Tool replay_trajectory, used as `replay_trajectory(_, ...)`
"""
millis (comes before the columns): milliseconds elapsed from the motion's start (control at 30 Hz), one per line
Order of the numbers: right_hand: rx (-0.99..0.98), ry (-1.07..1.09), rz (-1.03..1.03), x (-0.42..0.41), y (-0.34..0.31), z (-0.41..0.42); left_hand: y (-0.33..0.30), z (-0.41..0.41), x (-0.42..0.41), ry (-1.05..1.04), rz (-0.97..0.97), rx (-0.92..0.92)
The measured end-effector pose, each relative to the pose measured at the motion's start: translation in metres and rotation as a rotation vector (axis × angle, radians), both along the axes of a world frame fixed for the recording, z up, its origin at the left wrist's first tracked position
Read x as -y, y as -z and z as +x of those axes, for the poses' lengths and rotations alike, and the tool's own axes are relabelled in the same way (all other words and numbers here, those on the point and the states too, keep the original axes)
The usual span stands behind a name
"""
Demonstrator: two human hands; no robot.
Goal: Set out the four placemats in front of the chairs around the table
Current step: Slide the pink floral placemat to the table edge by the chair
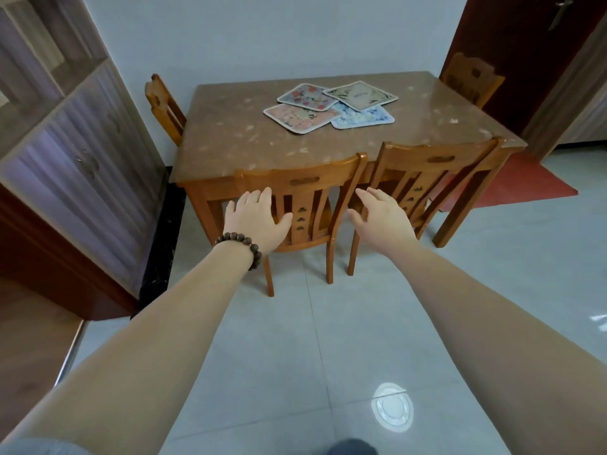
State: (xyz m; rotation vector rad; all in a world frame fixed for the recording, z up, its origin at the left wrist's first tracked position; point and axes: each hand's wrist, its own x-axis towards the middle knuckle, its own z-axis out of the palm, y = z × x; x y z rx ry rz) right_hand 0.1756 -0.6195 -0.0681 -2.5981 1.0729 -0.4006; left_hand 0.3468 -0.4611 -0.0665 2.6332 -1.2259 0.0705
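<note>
Several square patterned placemats lie overlapping near the far middle of the brown table (236, 139): a pink one (300, 117), a red-flowered one (307, 96), a green one (360, 95) and a blue one (364, 118). Two wooden chairs are pushed in at the near side, the left chair (300, 182) and the right chair (437, 159). One more chair (164, 106) stands at the left end and another chair (471, 78) at the far right corner. My left hand (254, 218), with a bead bracelet, and my right hand (382, 215) are stretched out in front of the near chairs, fingers apart, holding nothing.
A tall cabinet (75, 152) stands to the left of the table. A dark red door (525, 44) is at the back right, with a red mat (522, 178) on the floor before it. Pale floor tiles (328, 339) lie between me and the chairs.
</note>
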Motion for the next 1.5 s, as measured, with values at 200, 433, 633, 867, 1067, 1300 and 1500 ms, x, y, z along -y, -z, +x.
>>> replay_trajectory(200, 0.01, -0.04, 0.003, 0.101, 0.006, 0.073, 0.006, 0.063, 0.097, 0.004, 0.003, 0.027)
replay_trajectory(433, 0.022, -0.094, 0.038, 0.235, 0.017, 0.155, 0.013, 0.134, 0.232, -0.041, 0.053, -0.021)
replay_trajectory(633, -0.007, -0.129, 0.041, 0.323, 0.014, 0.21, 0.015, 0.182, 0.311, -0.098, 0.07, -0.058)
replay_trajectory(867, -0.047, -0.184, 0.062, 0.38, 0.022, 0.265, 0.021, 0.233, 0.359, -0.171, 0.084, -0.09)
replay_trajectory(1067, -0.068, -0.192, 0.076, 0.408, 0.036, 0.311, 0.032, 0.278, 0.386, -0.179, 0.125, -0.099)
replay_trajectory(1300, -0.074, -0.175, 0.133, 0.431, 0.049, 0.371, 0.052, 0.343, 0.415, -0.167, 0.123, -0.128)
replay_trajectory(1500, -0.104, -0.117, 0.159, 0.445, 0.056, 0.426, 0.073, 0.401, 0.434, -0.088, 0.176, -0.151)
